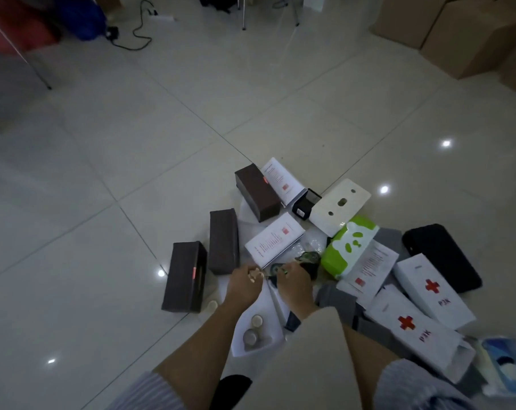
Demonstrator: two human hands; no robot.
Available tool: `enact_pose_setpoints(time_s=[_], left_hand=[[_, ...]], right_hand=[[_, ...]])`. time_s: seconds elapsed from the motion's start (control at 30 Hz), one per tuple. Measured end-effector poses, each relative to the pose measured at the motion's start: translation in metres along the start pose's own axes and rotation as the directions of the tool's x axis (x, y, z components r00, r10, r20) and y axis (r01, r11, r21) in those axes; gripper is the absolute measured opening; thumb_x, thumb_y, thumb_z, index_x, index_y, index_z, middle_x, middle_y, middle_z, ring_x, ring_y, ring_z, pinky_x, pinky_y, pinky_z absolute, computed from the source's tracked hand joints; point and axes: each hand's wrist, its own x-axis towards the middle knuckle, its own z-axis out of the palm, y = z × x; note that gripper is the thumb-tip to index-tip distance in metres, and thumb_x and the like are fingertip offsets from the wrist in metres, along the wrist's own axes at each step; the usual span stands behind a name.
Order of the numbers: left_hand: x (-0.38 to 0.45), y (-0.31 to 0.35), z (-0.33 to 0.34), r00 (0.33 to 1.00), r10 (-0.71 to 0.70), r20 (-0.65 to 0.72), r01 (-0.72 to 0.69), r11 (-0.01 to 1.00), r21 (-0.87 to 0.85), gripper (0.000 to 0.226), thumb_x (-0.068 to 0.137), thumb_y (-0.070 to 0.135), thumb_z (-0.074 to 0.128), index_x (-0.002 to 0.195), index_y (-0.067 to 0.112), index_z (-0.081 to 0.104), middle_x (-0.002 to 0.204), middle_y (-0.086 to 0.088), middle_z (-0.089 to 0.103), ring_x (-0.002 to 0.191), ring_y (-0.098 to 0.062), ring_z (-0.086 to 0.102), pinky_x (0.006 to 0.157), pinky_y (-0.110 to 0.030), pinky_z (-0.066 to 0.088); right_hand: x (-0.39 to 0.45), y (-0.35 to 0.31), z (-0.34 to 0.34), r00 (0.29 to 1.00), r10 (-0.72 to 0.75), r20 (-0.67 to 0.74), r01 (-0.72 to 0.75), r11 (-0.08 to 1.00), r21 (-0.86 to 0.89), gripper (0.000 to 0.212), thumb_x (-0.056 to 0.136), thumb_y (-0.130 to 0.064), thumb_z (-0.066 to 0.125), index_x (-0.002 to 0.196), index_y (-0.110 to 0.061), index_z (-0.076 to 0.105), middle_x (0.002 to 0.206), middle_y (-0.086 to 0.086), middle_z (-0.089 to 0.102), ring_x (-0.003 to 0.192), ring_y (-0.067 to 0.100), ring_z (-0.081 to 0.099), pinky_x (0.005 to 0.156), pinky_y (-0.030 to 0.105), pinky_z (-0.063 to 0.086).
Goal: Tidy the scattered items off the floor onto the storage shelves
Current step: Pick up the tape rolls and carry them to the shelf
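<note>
Floor [103, 161], tiled, items scattered. Nearest: small round jars [252, 329] on white sheet. Left hand [242, 284], grip curled on a small pale object, identity unclear. Right hand [295, 287], grip state cannot tell, over a dark-green item [308, 258]. Right: two red-cross boxes [428, 309]. Beyond: green panda pack [350, 247], three brown boxes [222, 241]. Farthest: cardboard cartons [469, 34].
</note>
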Motion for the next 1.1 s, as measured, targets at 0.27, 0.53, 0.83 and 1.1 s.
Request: enact_pose_setpoints(time_s=[0.27, 0.53, 0.83, 1.1], left_hand=[[0.114, -0.101, 0.078, 0.989, 0.149, -0.018, -0.147, 0.986, 0.079, 0.027, 0.094, 0.02, 0.06, 0.116, 0.006, 0.064, 0.121, -0.009, 0.062, 0.11, -0.024, 0.058, 0.079, -0.021, 0.039], [0.125, -0.174, 0.114, 0.987, 0.12, -0.11, -0.101, 0.982, 0.16, 0.026, 0.091, 0.015, 0.057, 0.116, 0.011, 0.063, 0.12, -0.011, 0.059, 0.115, -0.028, 0.053, 0.095, -0.033, 0.044], [0.111, -0.247, 0.094, 0.983, 0.176, -0.059, -0.147, 0.934, 0.326, 0.032, 0.09, 0.005, 0.055, 0.12, 0.012, 0.062, 0.126, -0.009, 0.053, 0.122, -0.024, 0.048, 0.099, -0.026, 0.039], [0.109, -0.291, 0.102, 0.975, 0.132, -0.178, -0.049, 0.91, 0.411, 0.058, 0.088, 0.01, 0.059, 0.143, 0.022, 0.041, 0.155, -0.01, 0.024, 0.143, -0.032, 0.02, 0.117, -0.044, 0.024]], right_hand=[[0.095, 0.083, 0.081, 0.992, -0.107, -0.072, 0.11, 0.993, 0.039, 0.017, 0.095, -0.012, 0.05, 0.099, 0.0, 0.063, 0.098, 0.012, 0.063, 0.094, 0.027, 0.06, 0.074, 0.029, 0.043], [0.105, 0.13, 0.139, 0.971, -0.225, 0.076, 0.232, 0.969, -0.085, 0.023, 0.095, -0.011, 0.047, 0.109, -0.006, 0.063, 0.111, 0.013, 0.064, 0.103, 0.027, 0.059, 0.083, 0.032, 0.046], [0.102, 0.135, 0.178, 0.807, -0.428, 0.406, 0.583, 0.686, -0.435, 0.038, 0.094, -0.013, 0.047, 0.132, -0.017, 0.049, 0.127, 0.007, 0.049, 0.117, 0.024, 0.05, 0.088, 0.035, 0.045], [0.084, 0.146, 0.183, 0.646, -0.44, 0.624, 0.757, 0.47, -0.453, 0.051, 0.092, -0.019, 0.049, 0.142, -0.019, 0.041, 0.132, 0.006, 0.038, 0.118, 0.026, 0.046, 0.082, 0.034, 0.043]])
